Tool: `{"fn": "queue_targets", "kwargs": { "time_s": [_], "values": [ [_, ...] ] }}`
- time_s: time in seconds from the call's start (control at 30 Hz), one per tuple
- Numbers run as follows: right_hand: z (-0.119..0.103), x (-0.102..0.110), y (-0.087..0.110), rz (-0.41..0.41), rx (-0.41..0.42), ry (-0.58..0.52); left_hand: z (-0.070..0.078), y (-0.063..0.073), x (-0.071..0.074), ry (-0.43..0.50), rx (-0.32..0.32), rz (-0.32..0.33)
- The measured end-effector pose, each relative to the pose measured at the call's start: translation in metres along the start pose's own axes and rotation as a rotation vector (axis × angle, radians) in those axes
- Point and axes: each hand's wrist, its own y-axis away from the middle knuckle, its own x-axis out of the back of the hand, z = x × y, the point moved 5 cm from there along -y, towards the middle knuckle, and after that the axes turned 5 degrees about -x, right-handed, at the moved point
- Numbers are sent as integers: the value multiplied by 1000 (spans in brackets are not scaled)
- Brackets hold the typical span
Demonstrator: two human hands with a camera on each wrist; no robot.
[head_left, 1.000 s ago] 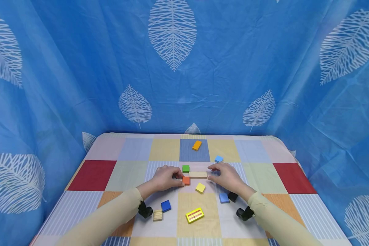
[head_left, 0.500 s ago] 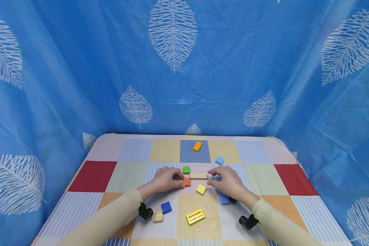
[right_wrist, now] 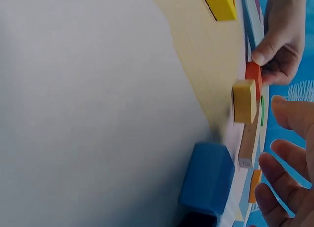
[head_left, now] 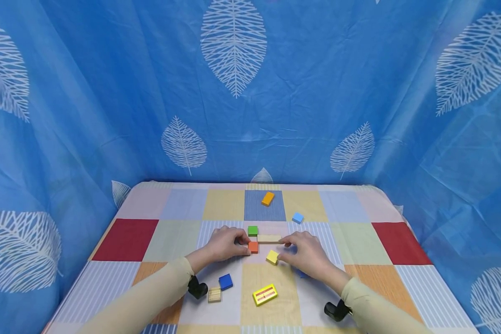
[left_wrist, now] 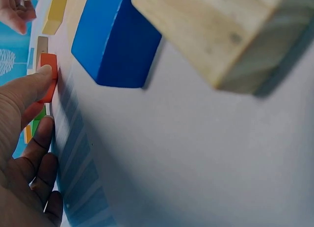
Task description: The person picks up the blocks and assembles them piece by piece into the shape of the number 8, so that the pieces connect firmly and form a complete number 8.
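Observation:
My left hand (head_left: 225,243) pinches a small orange-red block (head_left: 253,247) between thumb and fingers, with the block flat on the cloth. A green block (head_left: 253,230) lies just behind it, and a long plain wooden block (head_left: 269,239) runs to the right from beside both. Over on the other side, my right hand (head_left: 305,251) is spread with nothing in its grip. Its thumb reaches the edge of a yellow block (head_left: 272,257), while its index finger overlaps the plank's right end. In the right wrist view, the fingers (right_wrist: 282,173) hang apart, beyond the plank.
Nearer me lie a dark blue block (head_left: 225,281), a wooden square block (head_left: 215,294) and a yellow block with a red-striped label (head_left: 265,295). Farther back are an orange block (head_left: 268,199) and a light blue block (head_left: 298,217). Another blue block (right_wrist: 207,178) sits under my right hand.
My right hand has moved slightly toward me, bringing its thumb to the yellow block. It now covers most of the blue block beneath it. My left hand stays on the orange-red block.

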Motion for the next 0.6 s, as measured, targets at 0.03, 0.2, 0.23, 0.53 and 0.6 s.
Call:
{"fn": "queue_targets", "kwargs": {
  "time_s": [0.03,0.2,0.23,0.53,0.6],
  "values": [
    [-1,-1,1,3,5,8,0,0,0,4,2,-1],
    [-6,-5,6,19,36,38,0,1,0,23,8,-6],
    [-7,-5,7,22,41,44,0,1,0,25,6,-7],
    [-14,-9,15,89,59,136,3,2,3,20,-11,1],
    [-15,-10,18,105,59,150,3,2,4,21,-9,-2]
  ]
}}
